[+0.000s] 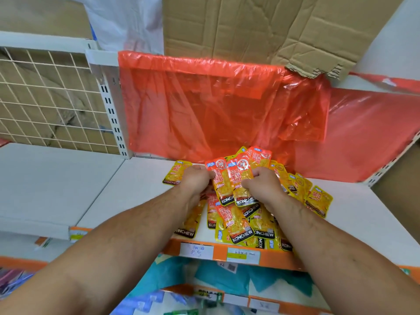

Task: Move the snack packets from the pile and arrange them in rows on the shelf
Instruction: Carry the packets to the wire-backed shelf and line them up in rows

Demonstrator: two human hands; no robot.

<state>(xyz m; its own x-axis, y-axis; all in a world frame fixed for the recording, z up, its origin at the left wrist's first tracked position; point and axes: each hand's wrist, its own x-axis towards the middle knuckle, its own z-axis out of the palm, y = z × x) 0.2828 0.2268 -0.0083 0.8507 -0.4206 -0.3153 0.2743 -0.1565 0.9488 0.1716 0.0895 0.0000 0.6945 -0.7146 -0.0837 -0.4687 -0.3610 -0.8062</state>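
Observation:
A pile of yellow and red snack packets (236,221) lies on the white shelf (141,192), spreading from its middle to the right. My left hand (196,178) and my right hand (261,180) hold a fanned bunch of red-topped packets (229,178) upright above the pile, fingers curled round their edges. One yellow packet (178,172) lies flat just left of my left hand. More yellow packets (318,201) lie to the right of my right hand.
A red plastic sheet (204,105) hangs behind the shelf. Torn cardboard (261,30) leans above it, and a wire grid panel (50,96) stands at the left. Price labels (196,250) sit on the orange shelf edge. A lower shelf shows teal plastic (227,276).

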